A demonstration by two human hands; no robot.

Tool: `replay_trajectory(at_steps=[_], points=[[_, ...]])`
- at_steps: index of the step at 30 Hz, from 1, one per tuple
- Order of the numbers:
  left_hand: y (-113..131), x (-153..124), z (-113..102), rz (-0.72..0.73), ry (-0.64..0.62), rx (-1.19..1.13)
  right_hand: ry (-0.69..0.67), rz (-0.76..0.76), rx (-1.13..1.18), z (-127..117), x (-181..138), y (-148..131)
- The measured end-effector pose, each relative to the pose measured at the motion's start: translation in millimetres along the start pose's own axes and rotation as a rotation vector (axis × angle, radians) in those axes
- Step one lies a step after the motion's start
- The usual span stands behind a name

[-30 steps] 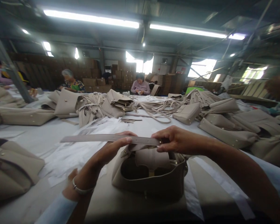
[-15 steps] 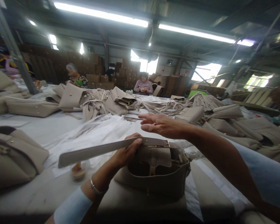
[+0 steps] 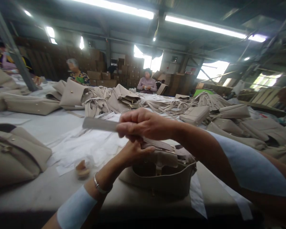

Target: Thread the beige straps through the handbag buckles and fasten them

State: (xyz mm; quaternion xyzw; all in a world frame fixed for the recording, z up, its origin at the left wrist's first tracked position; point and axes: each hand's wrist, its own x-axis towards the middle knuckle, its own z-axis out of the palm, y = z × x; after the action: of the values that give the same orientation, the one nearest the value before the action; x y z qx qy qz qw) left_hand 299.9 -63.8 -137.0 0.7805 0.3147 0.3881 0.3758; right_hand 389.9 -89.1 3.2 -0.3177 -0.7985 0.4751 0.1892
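Note:
A beige handbag (image 3: 168, 183) sits in front of me with its top gaping. Its strap (image 3: 98, 124) runs from a gold buckle on the right towards the left. My right hand (image 3: 144, 124) is closed round the strap, and the free end juts out to the left of the fist. Just below, my left hand (image 3: 131, 156) holds the strap near the bag's opening, thumb pointing right. Its other fingers are partly hidden behind the strap and the right hand.
More beige bags lie at left (image 3: 16, 156) and in a pile at right (image 3: 259, 130). White sheets (image 3: 73, 152) and a small round container (image 3: 82, 170) are left of my hands. Loose straps (image 3: 97, 103) heap farther back. Co-workers (image 3: 147, 83) sit across the table.
My right hand has come down and left from open in the air and closed on the strap. The strap's free end has lifted. My left hand stays near the same spot.

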Motion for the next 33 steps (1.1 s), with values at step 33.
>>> replay_trajectory(at_steps=[33], points=[[18.1,11.1,15.8,-0.015,-0.025,-0.274,0.262,0.675,-0.041,-43.1,-140.9,40.0]])
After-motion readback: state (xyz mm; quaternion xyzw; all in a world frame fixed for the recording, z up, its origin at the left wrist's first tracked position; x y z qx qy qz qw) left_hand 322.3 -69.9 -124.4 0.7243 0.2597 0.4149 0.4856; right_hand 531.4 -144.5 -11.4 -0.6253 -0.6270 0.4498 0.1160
